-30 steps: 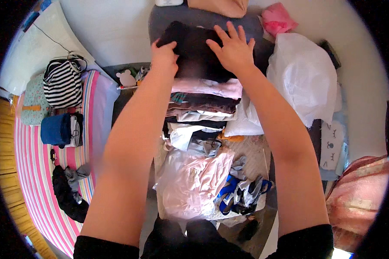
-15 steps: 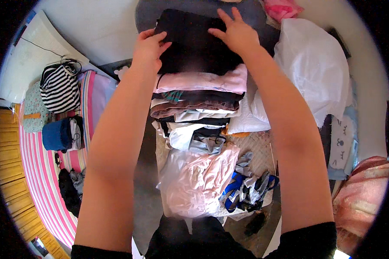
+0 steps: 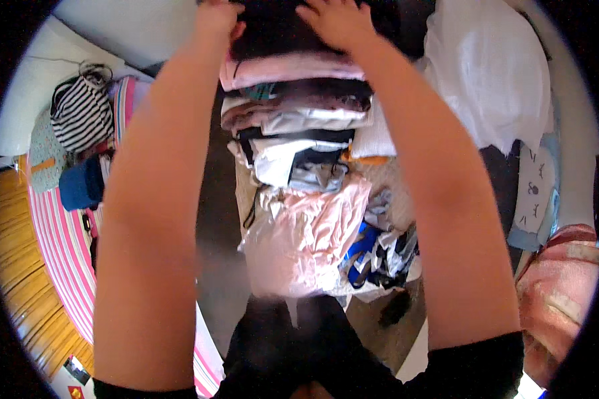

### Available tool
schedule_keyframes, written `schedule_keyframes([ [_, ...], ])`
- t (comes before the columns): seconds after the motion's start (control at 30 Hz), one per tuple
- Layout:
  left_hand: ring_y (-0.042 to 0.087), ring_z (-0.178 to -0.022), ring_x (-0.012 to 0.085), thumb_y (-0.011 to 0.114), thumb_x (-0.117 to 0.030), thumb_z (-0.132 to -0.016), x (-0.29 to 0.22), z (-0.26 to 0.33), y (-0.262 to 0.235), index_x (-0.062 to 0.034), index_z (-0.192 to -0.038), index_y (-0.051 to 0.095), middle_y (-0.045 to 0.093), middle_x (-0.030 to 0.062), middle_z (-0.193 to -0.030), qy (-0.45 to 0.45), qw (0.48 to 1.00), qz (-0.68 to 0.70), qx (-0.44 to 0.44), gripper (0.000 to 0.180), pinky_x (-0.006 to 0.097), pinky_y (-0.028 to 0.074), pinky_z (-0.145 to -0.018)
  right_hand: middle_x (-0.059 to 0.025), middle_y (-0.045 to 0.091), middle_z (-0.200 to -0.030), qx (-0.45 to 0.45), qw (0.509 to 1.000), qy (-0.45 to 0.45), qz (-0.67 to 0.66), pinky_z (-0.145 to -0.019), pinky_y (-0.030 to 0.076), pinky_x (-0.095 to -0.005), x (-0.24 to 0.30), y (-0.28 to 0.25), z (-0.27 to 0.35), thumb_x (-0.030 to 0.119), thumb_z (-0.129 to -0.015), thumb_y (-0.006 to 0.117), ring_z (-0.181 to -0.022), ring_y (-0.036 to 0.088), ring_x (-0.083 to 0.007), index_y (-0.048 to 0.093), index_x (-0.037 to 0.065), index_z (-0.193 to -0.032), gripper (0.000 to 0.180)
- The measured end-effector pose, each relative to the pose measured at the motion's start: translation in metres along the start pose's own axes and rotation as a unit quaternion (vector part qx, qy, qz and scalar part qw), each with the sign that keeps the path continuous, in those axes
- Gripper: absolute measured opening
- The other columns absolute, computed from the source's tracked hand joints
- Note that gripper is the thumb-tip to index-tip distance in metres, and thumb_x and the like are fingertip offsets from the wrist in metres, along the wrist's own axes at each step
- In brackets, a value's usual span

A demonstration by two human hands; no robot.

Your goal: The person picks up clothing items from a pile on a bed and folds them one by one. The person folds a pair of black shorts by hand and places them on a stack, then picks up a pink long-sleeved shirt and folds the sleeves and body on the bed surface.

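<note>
A stack of folded clothes rises before me, with a folded black garment (image 3: 273,33) on top. At its left edge my left hand (image 3: 219,18) has its fingers curled on the cloth, partly cut off by the picture's top. My right hand (image 3: 338,21) lies flat on the garment's right part, fingers spread. Just below sits a folded pink garment (image 3: 293,68), then dark, brown and white folded pieces (image 3: 313,121). Nearer to me lies a crumpled pale pink garment (image 3: 306,233), with grey, blue and black small items (image 3: 379,256) to its right.
A large white cloth-covered bundle (image 3: 489,73) stands on the right, with a pink blanket (image 3: 556,306) nearer. At left, a pink-striped bed (image 3: 60,266) holds a black-and-white striped bag (image 3: 81,112) and folded blue clothing (image 3: 80,183).
Both hands and the stack sit higher in the picture as the view has tilted down. My right hand has flattened onto the black garment; my left stays at its left edge.
</note>
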State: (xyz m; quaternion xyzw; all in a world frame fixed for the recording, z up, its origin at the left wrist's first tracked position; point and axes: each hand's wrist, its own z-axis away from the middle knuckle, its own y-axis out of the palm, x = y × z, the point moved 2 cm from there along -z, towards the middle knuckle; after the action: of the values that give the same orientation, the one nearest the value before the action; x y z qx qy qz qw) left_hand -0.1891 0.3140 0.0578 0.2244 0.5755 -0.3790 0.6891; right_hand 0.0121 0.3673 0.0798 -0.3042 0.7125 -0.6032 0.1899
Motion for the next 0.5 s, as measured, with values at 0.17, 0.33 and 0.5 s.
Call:
schedule_keyframes([
  [0.17, 0.04, -0.049, 0.0172, 0.062, -0.038, -0.079, -0.026, 0.013, -0.016, -0.0035, -0.077, 0.053, 0.046, 0.0079, -0.067, -0.044, 0.989, -0.136, 0.037, 0.036, 0.029, 0.029, -0.042, -0.0145, 0.025, -0.143, 0.073, 0.996, 0.011, -0.049, -0.102, 0.017, -0.0595, 0.009, -0.051, 0.003, 0.056, -0.086, 0.035, -0.131, 0.023, -0.0356, 0.035, 0.015, -0.135, 0.064],
  [0.33, 0.032, -0.039, 0.0132, 0.062, -0.043, -0.079, -0.051, 0.045, -0.032, -0.0022, -0.084, 0.057, 0.043, 0.0029, -0.054, 0.04, 0.984, -0.176, 0.006, 0.042, 0.027, 0.023, -0.035, -0.0145, 0.026, -0.143, -0.2, 0.974, -0.085, -0.068, -0.102, 0.016, -0.0593, 0.009, -0.082, 0.064, 0.052, -0.085, 0.045, -0.132, 0.022, -0.034, 0.033, 0.016, -0.137, 0.064],
  [0.5, 0.046, -0.047, 0.0132, 0.06, -0.02, -0.083, -0.032, 0.111, -0.068, -0.0017, -0.1, 0.05, 0.051, 0.0056, -0.067, 0.201, 0.979, 0.021, -0.034, 0.027, 0.024, 0.036, -0.041, -0.0171, 0.062, -0.096, -0.235, 0.9, 0.108, -0.35, -0.077, 0.046, -0.0375, 0.01, -0.006, 0.246, 0.018, -0.079, 0.062, -0.09, 0.059, -0.0319, 0.059, 0.003, -0.105, 0.031],
])
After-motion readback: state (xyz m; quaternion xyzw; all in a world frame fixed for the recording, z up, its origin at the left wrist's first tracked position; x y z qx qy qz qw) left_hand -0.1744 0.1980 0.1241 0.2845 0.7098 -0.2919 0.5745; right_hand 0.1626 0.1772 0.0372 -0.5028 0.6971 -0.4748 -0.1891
